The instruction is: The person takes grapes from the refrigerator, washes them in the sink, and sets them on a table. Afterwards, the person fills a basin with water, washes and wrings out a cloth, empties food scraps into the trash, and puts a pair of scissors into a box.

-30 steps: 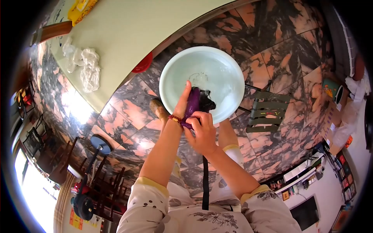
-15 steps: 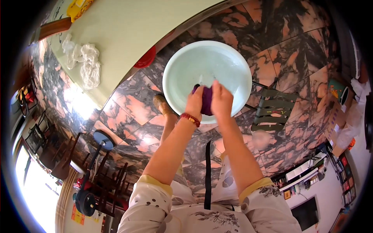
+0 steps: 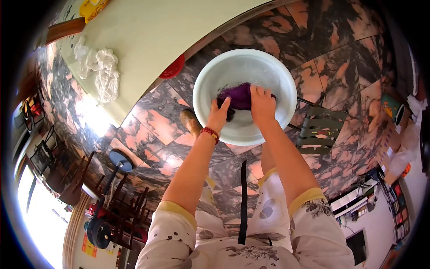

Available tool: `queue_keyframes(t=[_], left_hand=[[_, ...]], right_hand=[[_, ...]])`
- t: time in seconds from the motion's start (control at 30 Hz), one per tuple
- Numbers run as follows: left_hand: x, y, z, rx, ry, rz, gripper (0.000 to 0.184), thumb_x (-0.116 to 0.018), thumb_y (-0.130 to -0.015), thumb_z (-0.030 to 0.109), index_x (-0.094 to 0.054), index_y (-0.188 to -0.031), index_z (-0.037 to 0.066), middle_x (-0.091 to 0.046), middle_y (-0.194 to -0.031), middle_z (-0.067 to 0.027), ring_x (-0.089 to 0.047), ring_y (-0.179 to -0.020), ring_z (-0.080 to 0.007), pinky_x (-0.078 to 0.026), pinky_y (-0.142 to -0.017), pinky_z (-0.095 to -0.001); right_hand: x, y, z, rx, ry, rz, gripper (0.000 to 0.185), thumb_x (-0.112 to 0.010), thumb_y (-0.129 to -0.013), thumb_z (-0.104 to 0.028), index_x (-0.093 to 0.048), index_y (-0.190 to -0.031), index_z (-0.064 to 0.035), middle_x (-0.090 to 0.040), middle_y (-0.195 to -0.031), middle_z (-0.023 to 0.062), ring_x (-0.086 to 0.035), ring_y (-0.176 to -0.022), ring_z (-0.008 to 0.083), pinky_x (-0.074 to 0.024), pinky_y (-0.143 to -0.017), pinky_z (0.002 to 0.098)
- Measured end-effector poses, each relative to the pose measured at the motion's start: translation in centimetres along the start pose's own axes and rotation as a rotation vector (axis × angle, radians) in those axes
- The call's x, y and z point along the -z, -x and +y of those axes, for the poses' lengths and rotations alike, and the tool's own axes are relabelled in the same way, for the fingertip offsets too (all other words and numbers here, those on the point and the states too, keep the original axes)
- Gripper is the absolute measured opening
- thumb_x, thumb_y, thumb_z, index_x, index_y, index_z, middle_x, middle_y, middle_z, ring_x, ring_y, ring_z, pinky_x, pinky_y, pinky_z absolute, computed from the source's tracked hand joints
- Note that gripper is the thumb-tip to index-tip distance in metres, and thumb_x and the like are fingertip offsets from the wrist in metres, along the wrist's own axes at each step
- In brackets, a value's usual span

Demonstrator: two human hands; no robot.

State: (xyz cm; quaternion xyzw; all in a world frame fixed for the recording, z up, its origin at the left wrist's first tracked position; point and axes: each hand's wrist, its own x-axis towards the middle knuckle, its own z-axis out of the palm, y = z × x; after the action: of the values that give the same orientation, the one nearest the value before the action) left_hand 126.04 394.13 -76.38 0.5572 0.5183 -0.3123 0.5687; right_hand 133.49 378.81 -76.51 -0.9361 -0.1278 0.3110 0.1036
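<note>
A round, pale blue-white basin (image 3: 201, 80) with water in it stands on the floor in front of me. Over the water, inside the rim, a wet purple cloth (image 3: 241, 96) with a blackish end is spread between my hands. My left hand (image 3: 218, 114), with a red bead bracelet (image 3: 210, 133) at the wrist, grips the dark end on the left. On the other side, my right hand (image 3: 263, 105) has its fingers closed over the purple part. What kind of garment or cloth it is I cannot tell.
A pale green table (image 3: 148, 40) with crumpled clear plastic (image 3: 106, 74) reaches in from the upper left. Under its edge sits a red basin (image 3: 174, 67). A low slatted stool (image 3: 320, 130) stands right of the basin. Cardboard boxes (image 3: 389, 150) lie at the far right.
The cloth was bunched between my hands at the basin's near side. Now it is stretched wider and lower toward the water, with my hands farther apart. The view has shifted slightly.
</note>
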Motion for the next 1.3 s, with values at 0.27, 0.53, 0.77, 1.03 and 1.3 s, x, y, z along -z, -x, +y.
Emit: queue_keyframes(t=[0.27,0.53,0.77,1.03,1.3], left_hand=[[-0.1,1.8,2.6,0.310,0.841,-0.676,0.076,-0.045,-0.091,0.062,-0.035,-0.141,0.005,-0.047,-0.136,-0.0152,-0.049,-0.123,-0.0276,-0.039,-0.104,-0.0422],[-0.3,6.8,4.2,0.289,0.783,-0.478,0.041,-0.063,-0.090,0.030,-0.053,-0.124,0.008,-0.062,-0.107,-0.0129,-0.063,-0.093,-0.0234,-0.053,-0.082,-0.0361],[-1.4,6.6,3.1,0.266,0.876,-0.360,0.046,-0.051,-0.095,0.041,-0.052,-0.122,0.004,-0.061,-0.114,-0.0117,-0.060,-0.103,-0.0234,-0.052,-0.090,-0.0376],[-4.2,8.2,4.5,0.270,0.967,-0.164,0.038,-0.073,-0.083,0.033,-0.058,-0.100,0.002,-0.061,-0.091,-0.0071,-0.061,-0.083,-0.0180,-0.053,-0.072,-0.0328],[-4.9,11.3,6.2,-0.374,0.126,0.281,0.027,-0.073,-0.081,0.019,-0.056,-0.075,-0.002,-0.061,-0.072,-0.0070,-0.055,-0.062,-0.0094,-0.044,-0.053,-0.0298]], right_hand=[[7.4,8.3,-5.3,0.197,-0.487,0.264,0.031,-0.057,-0.064,0.011,-0.058,-0.093,-0.0006,-0.046,-0.128,0.0190,-0.048,-0.116,0.0406,-0.0430,-0.094,0.0436],[10.4,11.5,-4.6,-0.144,-1.399,-0.302,0.036,-0.046,-0.069,0.010,-0.059,-0.101,0.0002,-0.059,-0.111,0.0101,-0.059,-0.094,0.0239,-0.0459,-0.082,0.0292],[9.7,10.0,-3.6,-0.272,-1.680,0.019,0.065,-0.066,-0.076,-0.012,-0.042,-0.136,-0.0053,-0.044,-0.129,0.0153,-0.045,-0.120,0.0275,-0.0366,-0.103,0.0393],[7.2,8.1,-6.2,-0.223,-0.966,0.521,0.032,-0.078,-0.071,-0.018,-0.062,-0.093,-0.0039,-0.052,-0.097,0.0119,-0.055,-0.088,0.0265,-0.0464,-0.077,0.0369],[7.4,6.9,-4.6,-0.907,-1.870,-0.044,0.022,-0.068,-0.082,-0.020,-0.062,-0.091,-0.0012,-0.060,-0.081,0.0021,-0.055,-0.072,0.0122,-0.0454,-0.062,0.0270]])
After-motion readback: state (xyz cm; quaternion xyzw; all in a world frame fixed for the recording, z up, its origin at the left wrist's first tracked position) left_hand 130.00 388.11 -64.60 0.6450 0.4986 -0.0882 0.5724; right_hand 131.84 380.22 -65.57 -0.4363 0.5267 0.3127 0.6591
